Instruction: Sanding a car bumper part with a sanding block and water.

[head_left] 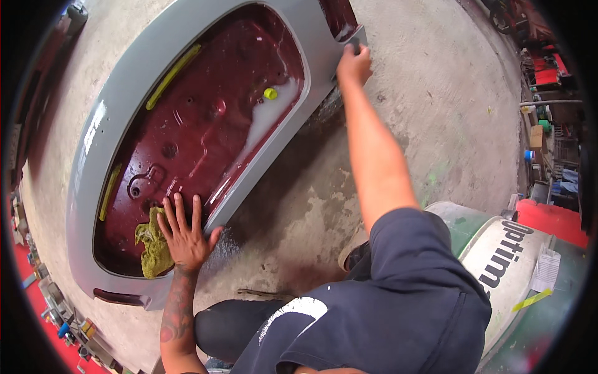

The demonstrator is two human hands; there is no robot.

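A large curved car body panel [93,156], grey around its rim and dark red inside, lies in front of me. My left hand [187,240] rests flat with fingers spread over the panel's near edge, beside a crumpled yellow-green cloth [154,246]. At the far right corner of the panel, my right hand [355,65] has its fingers curled in against the grey edge. Whatever it may hold there is too hidden to name. Whitish soapy liquid [272,112] pools in the red recess, near a small yellow plug-like piece [270,93].
Beneath the panel is a stained concrete floor [448,106]. A green and white drum [498,262] stands close on my right, with a yellow strip on it. Shelves of assorted items [548,124] line the far right; more clutter [71,318] lies at the lower left.
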